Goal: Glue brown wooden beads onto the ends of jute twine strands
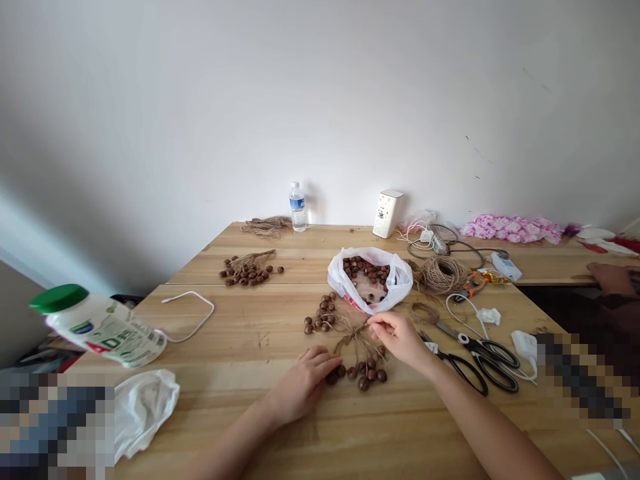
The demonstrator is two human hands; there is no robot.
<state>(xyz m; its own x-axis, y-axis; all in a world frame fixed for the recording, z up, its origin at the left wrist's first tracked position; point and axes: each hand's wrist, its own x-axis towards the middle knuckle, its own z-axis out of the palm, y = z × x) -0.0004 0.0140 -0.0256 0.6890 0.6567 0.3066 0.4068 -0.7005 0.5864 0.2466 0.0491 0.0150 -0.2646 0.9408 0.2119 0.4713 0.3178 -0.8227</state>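
Note:
A bundle of thin twine strings (357, 331) lies on the wooden table, with round brown nuts (364, 383) fixed at the string ends and fanned out on both sides. My right hand (397, 339) pinches the gathered end of the twine bundle between thumb and fingers. On the near side, my left hand (307, 380) rests low over the table, its fingers closed at a brown nut (340, 370); its thumb is hidden. Just behind the bundle stands a white plastic bag (345, 287), rolled open, holding many loose brown nuts (367, 270).
Two pairs of black-handled scissors (493, 360) lie right of my right hand, near a twine coil (445, 273). Another nut bundle (250, 270) sits back left. A green-capped white bottle (110, 333) leans at left. A water bottle (298, 210) stands by the wall. Someone's hand (613, 277) shows at right.

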